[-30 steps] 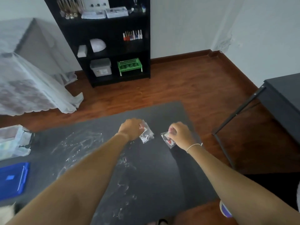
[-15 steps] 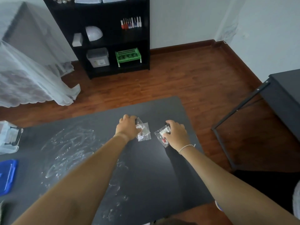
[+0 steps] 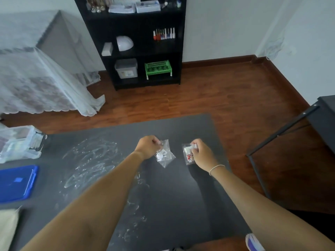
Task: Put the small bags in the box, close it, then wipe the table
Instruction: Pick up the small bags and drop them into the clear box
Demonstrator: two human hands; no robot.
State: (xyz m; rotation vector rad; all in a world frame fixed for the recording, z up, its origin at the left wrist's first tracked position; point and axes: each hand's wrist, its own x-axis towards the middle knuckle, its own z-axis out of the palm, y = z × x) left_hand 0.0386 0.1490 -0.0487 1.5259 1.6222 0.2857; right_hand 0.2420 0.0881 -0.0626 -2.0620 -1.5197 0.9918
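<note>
Two small clear plastic bags sit near the far right part of a dark grey table (image 3: 163,196), each pinched by one hand. The left bag (image 3: 165,154), holding small white pieces, hangs from the closed fingers of the left hand (image 3: 147,146); its lower corner looks to be at or just above the tabletop, though contact cannot be told. The right bag (image 3: 188,153), with white and red bits inside, is gripped at its top by the right hand (image 3: 202,153), whose wrist wears a thin pale bracelet (image 3: 216,168). The two bags are near each other but apart.

White smears (image 3: 94,158) streak the table surface to the left of the hands and run back toward the viewer. At the far left edge stands a clear plastic box (image 3: 20,144) — open at the top, with a dark handle — and just in front of it lies a blue lid (image 3: 17,183). Nearer still, at the bottom left corner, is a pale cloth (image 3: 7,227).

Beyond the table are a reddish wooden floor (image 3: 217,98) and a black shelf unit (image 3: 137,42) holding a green basket (image 3: 158,67).
</note>
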